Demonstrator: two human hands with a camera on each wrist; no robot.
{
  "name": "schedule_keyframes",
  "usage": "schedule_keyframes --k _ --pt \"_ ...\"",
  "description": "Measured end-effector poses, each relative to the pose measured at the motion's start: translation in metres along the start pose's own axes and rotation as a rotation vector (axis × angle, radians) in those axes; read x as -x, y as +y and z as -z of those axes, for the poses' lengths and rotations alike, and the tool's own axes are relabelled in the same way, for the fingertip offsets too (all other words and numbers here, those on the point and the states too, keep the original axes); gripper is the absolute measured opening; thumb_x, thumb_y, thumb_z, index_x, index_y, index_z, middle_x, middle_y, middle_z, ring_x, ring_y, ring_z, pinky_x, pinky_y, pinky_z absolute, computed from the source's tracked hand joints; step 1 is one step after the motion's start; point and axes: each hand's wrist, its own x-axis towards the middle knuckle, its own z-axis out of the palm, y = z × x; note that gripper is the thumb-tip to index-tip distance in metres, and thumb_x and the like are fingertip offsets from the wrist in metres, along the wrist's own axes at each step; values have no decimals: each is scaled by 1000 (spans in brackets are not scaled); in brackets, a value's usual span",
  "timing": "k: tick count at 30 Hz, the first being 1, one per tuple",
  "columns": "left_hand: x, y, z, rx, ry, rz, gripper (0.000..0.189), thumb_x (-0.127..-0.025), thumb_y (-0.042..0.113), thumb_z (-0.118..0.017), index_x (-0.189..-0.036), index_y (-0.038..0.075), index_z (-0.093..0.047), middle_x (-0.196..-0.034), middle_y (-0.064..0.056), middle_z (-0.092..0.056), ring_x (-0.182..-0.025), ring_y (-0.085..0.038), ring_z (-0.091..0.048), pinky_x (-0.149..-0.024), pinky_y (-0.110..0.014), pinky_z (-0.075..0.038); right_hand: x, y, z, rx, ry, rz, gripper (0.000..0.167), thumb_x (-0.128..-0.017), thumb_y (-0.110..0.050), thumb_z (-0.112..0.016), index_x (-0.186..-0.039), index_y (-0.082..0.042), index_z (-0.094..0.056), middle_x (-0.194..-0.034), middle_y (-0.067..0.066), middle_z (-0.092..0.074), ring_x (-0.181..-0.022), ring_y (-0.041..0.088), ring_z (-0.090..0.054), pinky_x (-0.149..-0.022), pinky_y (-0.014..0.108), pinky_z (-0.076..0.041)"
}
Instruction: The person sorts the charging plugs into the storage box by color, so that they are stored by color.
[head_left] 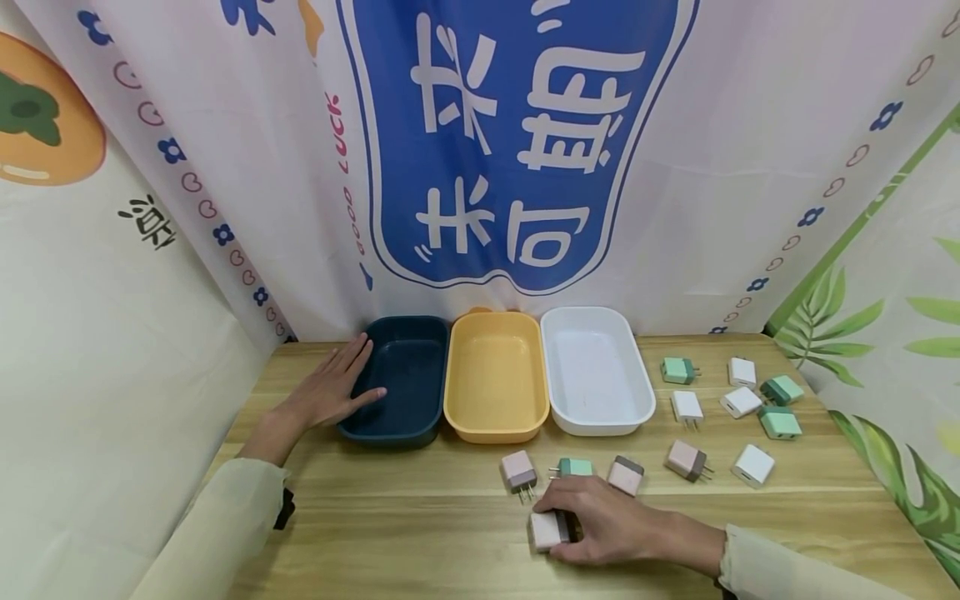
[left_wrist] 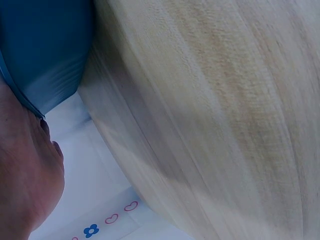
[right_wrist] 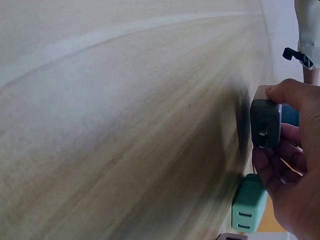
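In the head view my right hand [head_left: 603,521] pinches a pale pink charger [head_left: 546,532] with a darker grey end, at the front of the wooden table. The right wrist view shows its dark prong end [right_wrist: 266,122] between thumb and fingers. My left hand [head_left: 330,390] rests on the left rim of a dark blue tray [head_left: 393,437], with its thumb reaching over the inside. Just beyond my right hand lie a green charger [head_left: 576,467], a pink charger [head_left: 519,471] and another pink one [head_left: 626,474].
A yellow tray [head_left: 497,435] and a white tray [head_left: 600,428] stand in a row beside the blue one, against the curtain [head_left: 720,208]. To the right are loose chargers: pink [head_left: 684,460], several white [head_left: 753,465] and several green [head_left: 780,422].
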Motion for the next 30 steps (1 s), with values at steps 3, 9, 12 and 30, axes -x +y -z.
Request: schedule_keyframes --k 3,9,12,30 --pt "0 1 0 5 2 -1 98 -106 64 -48 -169 0 -9 -177 -23 -5 -162 -45 -10 -130 -64 -9 -2 1 2 -9 13 3 40 -87 -28 -87 -120 -11 -74 -111 -7 -71 -101 -1 -63 -89 12 -52" --pt "0 0 0 19 2 -1 98 -105 64 -49 -169 -1 -12 -177 -23 -4 -162 -45 -9 -130 -63 -7 -8 4 7 -17 59 55 40 -87 -25 -88 -121 -8 -73 -113 -5 -72 -102 1 -65 -90 14 -54" --pt "0 0 0 22 2 -2 99 -105 64 -49 -168 -2 -12 -177 -22 -3 -162 -44 -9 -130 -63 -7 -12 6 12 -31 83 63 40 -87 -23 -88 -120 -9 -73 -111 -5 -71 -100 1 -64 -87 12 -53" --pt "0 -1 -2 23 14 -2 100 -104 67 -49 -168 -1 -12 -177 -22 -4 -162 -44 -10 -130 -64 -10 -43 15 31 -44 176 56 43 -82 -19 -90 -122 -12 -74 -114 -1 -75 -101 8 -67 -84 26 -59"
